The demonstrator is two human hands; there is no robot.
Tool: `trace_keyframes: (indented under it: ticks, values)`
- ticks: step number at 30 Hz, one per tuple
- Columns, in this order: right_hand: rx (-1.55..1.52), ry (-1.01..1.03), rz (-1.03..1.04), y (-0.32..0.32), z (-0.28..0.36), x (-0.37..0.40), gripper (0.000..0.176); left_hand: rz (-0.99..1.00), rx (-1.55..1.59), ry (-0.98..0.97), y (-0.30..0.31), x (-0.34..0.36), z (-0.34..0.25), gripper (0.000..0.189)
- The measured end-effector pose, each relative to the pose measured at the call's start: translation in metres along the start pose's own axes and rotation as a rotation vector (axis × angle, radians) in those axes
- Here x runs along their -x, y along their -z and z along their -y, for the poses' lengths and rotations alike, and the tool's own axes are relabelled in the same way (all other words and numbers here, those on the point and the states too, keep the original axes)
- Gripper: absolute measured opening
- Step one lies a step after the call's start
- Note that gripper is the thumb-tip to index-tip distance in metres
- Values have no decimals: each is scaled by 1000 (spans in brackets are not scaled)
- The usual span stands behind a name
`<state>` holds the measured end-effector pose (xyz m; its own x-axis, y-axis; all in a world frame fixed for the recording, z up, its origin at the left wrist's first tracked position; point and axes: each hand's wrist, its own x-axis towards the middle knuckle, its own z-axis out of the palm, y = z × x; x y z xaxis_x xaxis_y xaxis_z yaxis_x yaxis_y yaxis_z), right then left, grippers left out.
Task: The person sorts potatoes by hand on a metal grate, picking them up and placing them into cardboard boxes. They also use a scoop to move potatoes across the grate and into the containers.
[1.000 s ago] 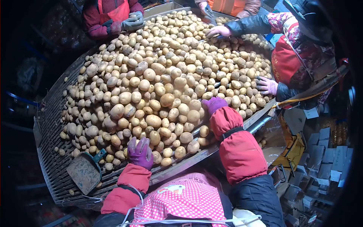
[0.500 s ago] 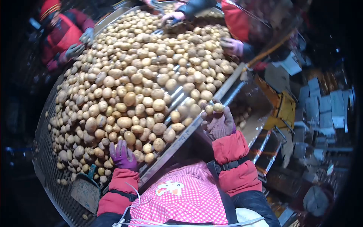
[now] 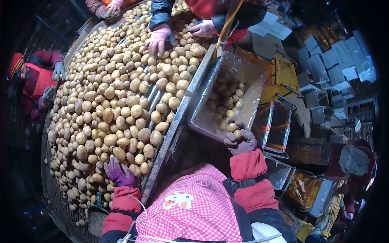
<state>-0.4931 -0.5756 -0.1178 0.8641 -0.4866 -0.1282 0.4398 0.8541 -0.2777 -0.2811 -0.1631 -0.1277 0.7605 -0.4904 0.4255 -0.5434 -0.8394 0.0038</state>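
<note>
A broad heap of potatoes (image 3: 109, 115) covers the sorting table, whose metal rail (image 3: 178, 117) runs along its right side. My left hand (image 3: 119, 173), in a purple glove, rests on the near edge of the heap with its fingers spread, holding nothing I can see. Over the near rim of a lined crate (image 3: 206, 128), my right hand (image 3: 242, 141), in a dark purple glove, has small potatoes (image 3: 234, 130) at its curled fingers. More potatoes (image 3: 227, 101) lie inside that crate.
Co-workers' gloved hands (image 3: 159, 38) reach into the far end of the heap. Another person in a red apron (image 3: 37, 79) stands at the left. Right of the crate are a yellow container (image 3: 283, 77) and a metal frame (image 3: 277, 127). A scoop (image 3: 96, 218) lies near left.
The view has turned rightward, bringing the crate into sight. My right hand has moved from the rail to the crate with its potatoes. My left hand stays on the heap.
</note>
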Motion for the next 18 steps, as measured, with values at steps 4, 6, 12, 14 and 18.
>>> trace_keyframes:
  ticks: [4, 6, 12, 14, 18]
  values:
    - [24, 202, -131, 15, -2, 24, 37, 4, 5, -12, -2, 2, 3, 49]
    - [104, 146, -395, 9, -1, 31, 34, 4, 0, -26, -3, 3, 6, 49]
    - [119, -37, -793, 15, 13, 37, 28, -23, 19, -55, -3, 4, 9, 45]
    - [241, 41, -695, 14, 37, 23, 28, -12, 21, -53, -3, 5, 9, 43]
    - [229, 577, -524, -12, 124, -57, 15, -36, 60, -89, 0, 3, 6, 44]
